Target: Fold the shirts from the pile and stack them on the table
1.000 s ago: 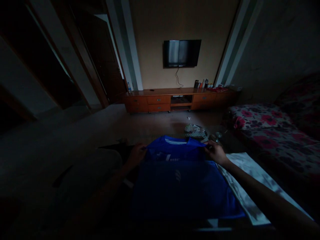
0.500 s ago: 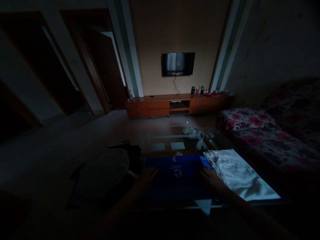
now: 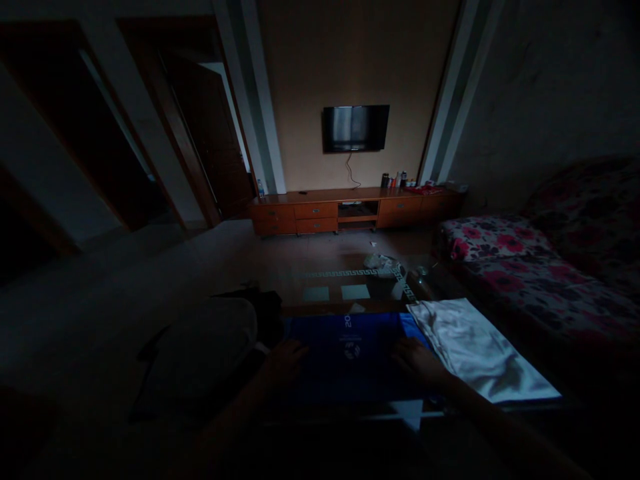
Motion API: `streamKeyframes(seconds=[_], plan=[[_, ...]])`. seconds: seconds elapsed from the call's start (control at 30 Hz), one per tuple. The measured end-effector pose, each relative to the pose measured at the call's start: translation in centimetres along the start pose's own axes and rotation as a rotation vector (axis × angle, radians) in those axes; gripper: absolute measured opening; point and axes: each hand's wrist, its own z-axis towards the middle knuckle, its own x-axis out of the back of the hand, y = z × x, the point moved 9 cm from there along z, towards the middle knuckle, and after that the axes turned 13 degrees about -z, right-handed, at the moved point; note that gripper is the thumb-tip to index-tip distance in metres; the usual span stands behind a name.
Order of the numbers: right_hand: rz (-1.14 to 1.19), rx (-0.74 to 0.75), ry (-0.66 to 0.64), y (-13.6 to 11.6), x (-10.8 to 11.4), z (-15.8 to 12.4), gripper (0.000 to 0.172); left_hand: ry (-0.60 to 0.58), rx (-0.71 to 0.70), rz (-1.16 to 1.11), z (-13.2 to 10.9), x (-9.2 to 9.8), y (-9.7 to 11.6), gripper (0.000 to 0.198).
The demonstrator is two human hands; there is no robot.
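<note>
A blue shirt (image 3: 345, 380) with white print lies folded on the glass table, its logo broken by creases. My left hand (image 3: 285, 360) is at its left side, fingers curled in on the fabric. At the right side my right hand (image 3: 417, 357) bends its fingers down onto the cloth. Dim light hides most of the fingertips. Close by on the right is a folded white cloth (image 3: 485, 353). A dark backpack-like bundle (image 3: 210, 347) sits left of my left hand.
The glass table (image 3: 340, 273) has a patterned border, with a crumpled plastic bag (image 3: 380, 261) near its far edge. A flowered sofa (image 3: 530, 273) stands at the right. Against the far wall are a low wooden cabinet (image 3: 315, 211) and a television (image 3: 356, 129).
Both hands have shifted slightly left, and their fingers are more curled. The shirt's printed logo, flat before, is now creased.
</note>
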Motion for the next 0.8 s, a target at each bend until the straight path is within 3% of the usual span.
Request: streamKeyframes(seconds=[0.13,0.33,0.4,0.5,0.6,0.8], plan=[[-0.07,-0.19,0.069,3.0,-0.1,3.2,0.044,0.119,0.198,0.053,2.1,0.9,-2.6,0.053],[-0.223,-0.307,-0.01,6.7,-3.9,2.8,0.071,0.015,0.29,0.071,1.6,0.3,-5.1,0.067],[-0.225,-0.31,-0.015,6.8,-4.1,2.8,0.074,0.01,0.295,0.077,1.8,0.5,-4.9,0.069],[-0.217,-0.34,0.006,5.6,-3.6,4.2,0.077,0.1,0.288,0.094,3.3,1.0,-3.6,0.071],[-0.192,-0.349,0.032,3.6,-3.5,5.9,0.076,0.155,0.216,0.064,5.1,0.2,-1.9,0.075],[-0.153,-0.397,-0.069,2.9,-5.5,6.3,0.092,0.029,0.232,-0.005,5.5,-2.6,-2.1,0.112]])
